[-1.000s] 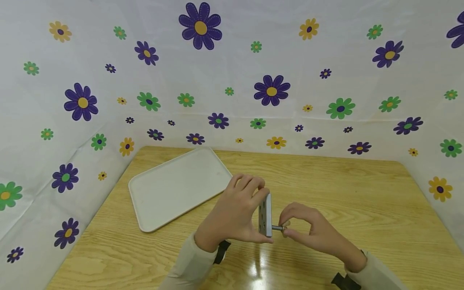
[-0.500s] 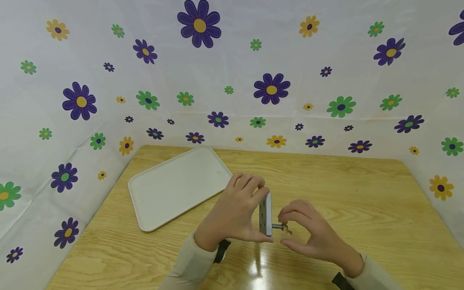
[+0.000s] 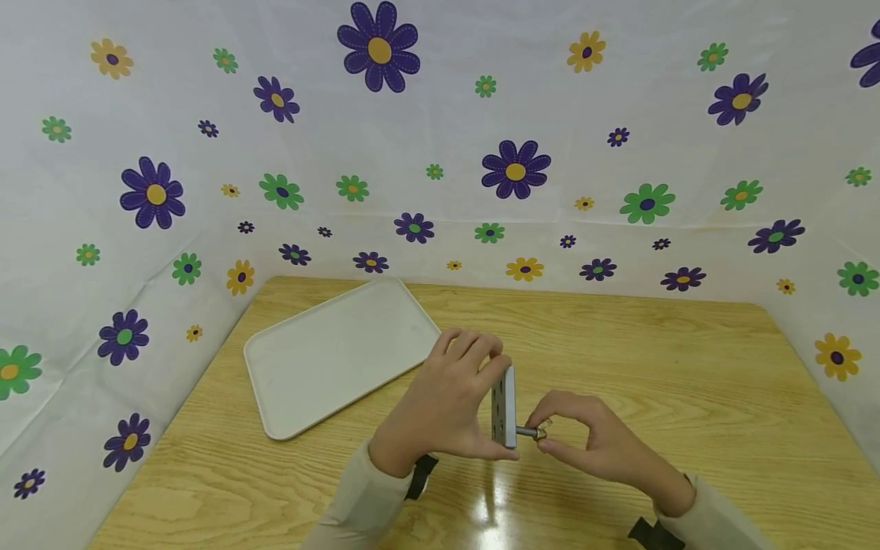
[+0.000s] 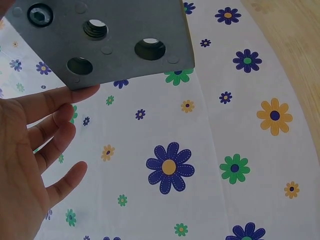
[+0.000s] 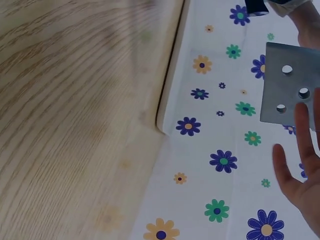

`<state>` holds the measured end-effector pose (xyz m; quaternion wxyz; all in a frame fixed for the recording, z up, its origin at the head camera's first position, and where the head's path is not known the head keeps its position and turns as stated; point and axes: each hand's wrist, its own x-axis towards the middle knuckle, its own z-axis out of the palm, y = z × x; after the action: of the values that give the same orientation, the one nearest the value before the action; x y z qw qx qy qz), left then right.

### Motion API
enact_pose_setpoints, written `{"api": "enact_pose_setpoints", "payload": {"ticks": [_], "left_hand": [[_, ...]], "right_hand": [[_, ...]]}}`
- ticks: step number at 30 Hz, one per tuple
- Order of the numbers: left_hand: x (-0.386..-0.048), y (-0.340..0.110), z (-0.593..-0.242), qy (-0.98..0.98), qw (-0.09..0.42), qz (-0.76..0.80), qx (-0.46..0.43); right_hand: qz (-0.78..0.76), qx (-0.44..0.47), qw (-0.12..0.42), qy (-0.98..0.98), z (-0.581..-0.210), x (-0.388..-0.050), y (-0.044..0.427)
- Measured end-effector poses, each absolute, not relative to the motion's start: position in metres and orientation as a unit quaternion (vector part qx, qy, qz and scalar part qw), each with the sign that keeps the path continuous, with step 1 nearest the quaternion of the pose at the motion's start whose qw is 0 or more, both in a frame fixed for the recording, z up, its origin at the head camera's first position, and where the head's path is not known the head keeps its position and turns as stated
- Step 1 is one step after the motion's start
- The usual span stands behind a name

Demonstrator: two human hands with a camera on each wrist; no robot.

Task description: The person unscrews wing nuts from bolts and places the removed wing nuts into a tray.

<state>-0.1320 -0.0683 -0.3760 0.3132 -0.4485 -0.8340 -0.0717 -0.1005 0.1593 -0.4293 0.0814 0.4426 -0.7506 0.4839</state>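
My left hand (image 3: pixel 443 405) holds a flat grey metal plate (image 3: pixel 507 409) on edge, fingertips on its top and thumb under its bottom. Several round holes pierce the plate (image 4: pixel 120 50) in the left wrist view; a bolt end sits in one. From the plate's right face a grey bolt (image 3: pixel 525 431) sticks out sideways. At its outer end is a brass-coloured wing nut (image 3: pixel 541 433), pinched between the thumb and index finger of my right hand (image 3: pixel 594 435). The right wrist view shows the plate (image 5: pixel 280 87) beside my right fingers, with the wing nut hidden.
A white rectangular tray (image 3: pixel 337 359) lies on the left of the wooden table (image 3: pixel 653 367), behind my left hand. A white flower-patterned sheet (image 3: pixel 440 137) stands behind and along both sides of the table.
My right thumb and index finger come off the wing nut half a second ago, then close on it again. The left hand and plate stay nearly still.
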Motion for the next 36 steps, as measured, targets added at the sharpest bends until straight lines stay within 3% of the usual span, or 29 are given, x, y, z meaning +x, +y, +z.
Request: {"api": "enact_pose_setpoints", "payload": {"ticks": [3, 10, 14, 18, 25, 28, 30, 32, 36], "left_hand": [[-0.132, -0.068, -0.376, -0.835, 0.314, -0.068, -0.447], [-0.131, -0.068, -0.375, -0.837, 0.31, -0.064, -0.447], [-0.131, -0.068, -0.374, -0.837, 0.308, -0.065, -0.448], [-0.131, -0.068, -0.374, -0.835, 0.311, -0.062, -0.449], [-0.131, -0.067, -0.374, -0.83, 0.32, -0.064, -0.452], [-0.131, -0.067, -0.373, -0.829, 0.32, -0.067, -0.454], [-0.131, -0.066, -0.373, -0.829, 0.318, -0.069, -0.454], [-0.131, -0.066, -0.373, -0.829, 0.316, -0.07, -0.455], [-0.131, -0.066, -0.374, -0.829, 0.315, -0.071, -0.456]], "right_hand": [[0.448, 0.464, 0.168, -0.746, -0.432, -0.099, 0.156], [0.272, 0.489, 0.438, -0.704, -0.435, -0.102, 0.146], [0.199, 0.482, 0.503, -0.689, -0.435, -0.102, 0.144], [0.243, 0.477, 0.439, -0.721, -0.434, -0.1, 0.148], [0.461, 0.414, 0.09, -0.78, -0.428, -0.095, 0.162], [0.519, 0.397, -0.015, -0.757, -0.426, -0.097, 0.164], [0.537, 0.403, -0.041, -0.74, -0.426, -0.098, 0.165], [0.538, 0.406, -0.035, -0.738, -0.426, -0.098, 0.165], [0.509, 0.418, 0.053, -0.751, -0.43, -0.096, 0.162]]}}
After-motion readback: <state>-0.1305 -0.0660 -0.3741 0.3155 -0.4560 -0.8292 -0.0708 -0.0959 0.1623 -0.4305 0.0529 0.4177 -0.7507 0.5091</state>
